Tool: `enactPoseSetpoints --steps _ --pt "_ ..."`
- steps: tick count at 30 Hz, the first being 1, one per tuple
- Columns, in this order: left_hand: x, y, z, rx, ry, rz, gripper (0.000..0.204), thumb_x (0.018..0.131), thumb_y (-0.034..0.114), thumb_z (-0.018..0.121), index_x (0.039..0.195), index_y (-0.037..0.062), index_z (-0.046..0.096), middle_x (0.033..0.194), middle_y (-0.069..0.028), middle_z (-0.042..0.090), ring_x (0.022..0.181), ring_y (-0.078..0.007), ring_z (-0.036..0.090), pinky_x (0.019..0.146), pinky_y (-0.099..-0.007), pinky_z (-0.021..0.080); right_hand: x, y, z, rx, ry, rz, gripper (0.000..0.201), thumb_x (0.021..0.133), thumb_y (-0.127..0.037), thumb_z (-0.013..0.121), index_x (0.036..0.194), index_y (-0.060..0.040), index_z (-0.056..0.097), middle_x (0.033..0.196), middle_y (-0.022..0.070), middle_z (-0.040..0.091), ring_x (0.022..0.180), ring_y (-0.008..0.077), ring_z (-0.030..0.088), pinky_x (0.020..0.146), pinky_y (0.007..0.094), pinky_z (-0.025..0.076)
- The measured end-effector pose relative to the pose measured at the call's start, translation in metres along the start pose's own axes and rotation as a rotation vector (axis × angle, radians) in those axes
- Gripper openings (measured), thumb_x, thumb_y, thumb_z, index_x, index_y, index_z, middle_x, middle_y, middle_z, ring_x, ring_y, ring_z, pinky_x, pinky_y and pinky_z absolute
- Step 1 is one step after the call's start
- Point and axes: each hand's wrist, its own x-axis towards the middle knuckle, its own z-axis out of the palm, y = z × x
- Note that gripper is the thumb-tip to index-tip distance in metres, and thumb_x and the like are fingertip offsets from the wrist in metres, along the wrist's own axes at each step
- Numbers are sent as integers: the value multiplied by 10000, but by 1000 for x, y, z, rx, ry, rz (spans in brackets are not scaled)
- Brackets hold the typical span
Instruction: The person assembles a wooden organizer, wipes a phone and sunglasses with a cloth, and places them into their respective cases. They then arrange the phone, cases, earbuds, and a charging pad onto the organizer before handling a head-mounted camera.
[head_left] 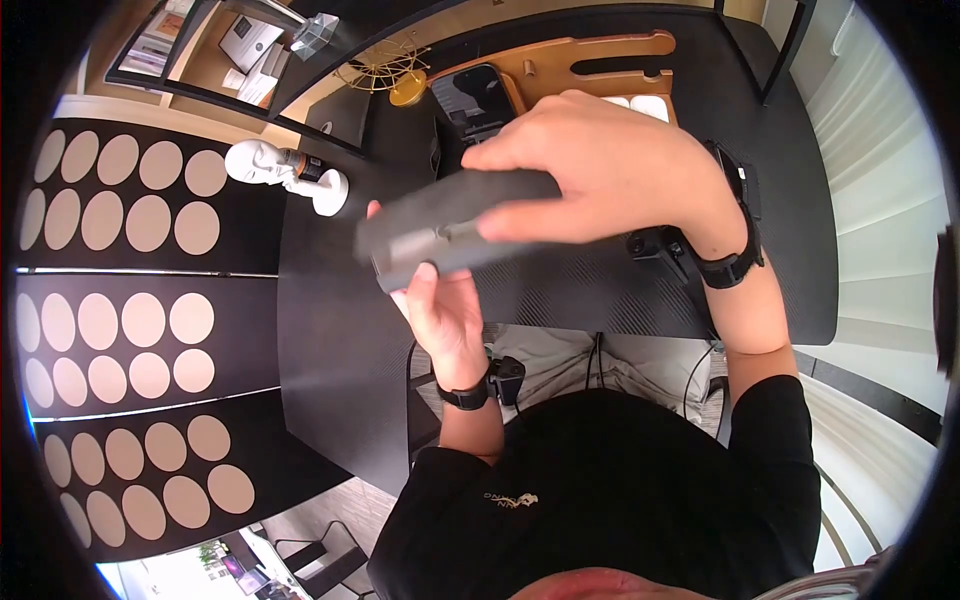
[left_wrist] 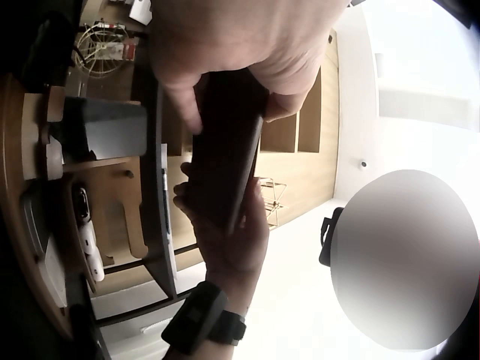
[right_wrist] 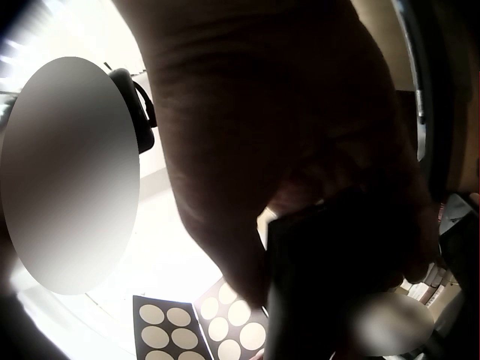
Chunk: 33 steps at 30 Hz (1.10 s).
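Both hands hold a dark grey oblong case (head_left: 425, 212) above the desk, tilted and blurred in the head view. My left hand (head_left: 450, 312) grips its near left end from below, with the thumb on the side facing me. From above, my right hand (head_left: 615, 165) grips the other end between thumb and fingers. In the left wrist view the case (left_wrist: 225, 142) runs between the left hand (left_wrist: 247, 34) and the right hand (left_wrist: 236, 251). The right wrist view shows the right hand (right_wrist: 277, 112) dark around the end of the case (right_wrist: 315, 277).
Behind the hands, a phone (head_left: 475, 98) leans in a wooden organizer (head_left: 560, 58) on the black desk (head_left: 345, 300). A gold wheel ornament (head_left: 405, 88) is beside it. A white figurine (head_left: 330, 192) stands at the left, near black panels (head_left: 250, 320) with round discs.
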Motion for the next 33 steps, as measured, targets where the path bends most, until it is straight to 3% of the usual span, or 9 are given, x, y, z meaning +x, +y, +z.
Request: enactPoseSetpoints --steps 5,10,13,15,17,20,25,30,33 --pt "-10 -3 2 -42 54 -73 757 867 117 625 1553 83 307 1478 -160 461 1362 -320 470 1159 -511 386 3 8 2 161 122 70 312 980 -253 573 1028 16 722 825 195 698 724 336 662 659 368 499" --pt "-1 -10 -2 -106 77 -140 720 887 51 607 1545 99 319 1466 -160 470 1338 -301 490 1132 -486 415 1 11 4 131 117 91 331 990 -274 564 1004 19 716 819 198 690 732 354 652 662 394 500" --pt "6 -14 -3 93 87 -50 843 840 -57 640 1574 75 249 1473 -155 439 1360 -304 456 1092 -456 432 0 16 3 25 206 133 351 953 -284 589 862 29 721 726 217 663 713 381 668 680 442 527" --pt "5 -18 0 537 39 209 865 790 -85 703 1546 59 307 1471 -156 434 1348 -308 464 1069 -433 437 -1 16 -2 8 195 170 353 955 -278 582 856 34 714 730 222 666 724 388 673 687 449 531" --pt "9 -18 -9 935 -136 437 613 729 -51 756 1317 31 605 1512 -187 410 1363 -340 459 1110 -438 388 0 14 -3 -6 169 188 349 954 -277 585 858 34 714 733 223 667 730 389 676 688 449 533" --pt "10 -14 -8 1197 -263 371 285 699 -27 731 977 35 749 1410 -217 528 1356 -387 472 1130 -468 360 3 13 3 -35 115 216 341 952 -273 593 863 33 716 738 226 667 741 391 680 694 449 538" --pt "21 -15 -37 1073 -59 439 243 731 -44 685 966 -4 729 1360 -180 579 1248 -330 560 1099 -447 390 -1 18 4 -64 130 262 324 948 -268 604 878 25 724 757 222 679 765 389 688 711 447 548" --pt "49 16 -119 1482 83 430 190 748 15 742 935 41 718 1260 -155 639 1163 -328 608 1021 -436 447 -5 28 1 -149 234 239 332 987 -264 566 943 27 720 744 229 650 713 395 649 668 434 510" --pt "46 35 -144 1816 121 160 411 765 41 729 1173 74 693 1367 -195 577 1279 -362 543 1090 -444 416 -6 27 -1 -140 235 257 342 995 -269 557 941 26 720 742 227 649 711 377 650 668 425 505"
